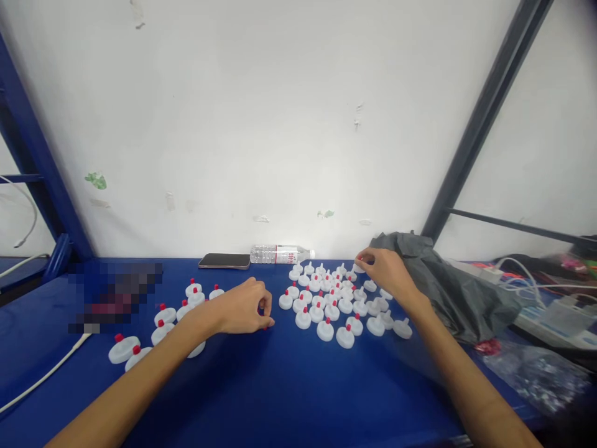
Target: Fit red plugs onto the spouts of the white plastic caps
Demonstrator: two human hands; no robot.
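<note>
My left hand [249, 305] is held over the middle of the blue table, its fingers pinched on a small red cap [265, 328] that barely shows. At the back right of the cluster, my right hand [385, 269] has thumb and forefinger closed at the top of a white nozzle lid [358, 269]. The fingers partly cover that lid. Between the hands stand many round white lids [345, 337] with upright spouts. Those in front and to the left carry red tips; several on the right have bare spouts. More red-tipped lids [124, 350] stand at the left, some hidden behind my left forearm.
A phone [224, 261] and a clear plastic bottle [280, 254] lie along the wall. On the right are a dark grey bag [448, 292], a clear plastic bag [536, 376] and a power strip with cables [566, 320]. A white cable [44, 375] crosses the left side.
</note>
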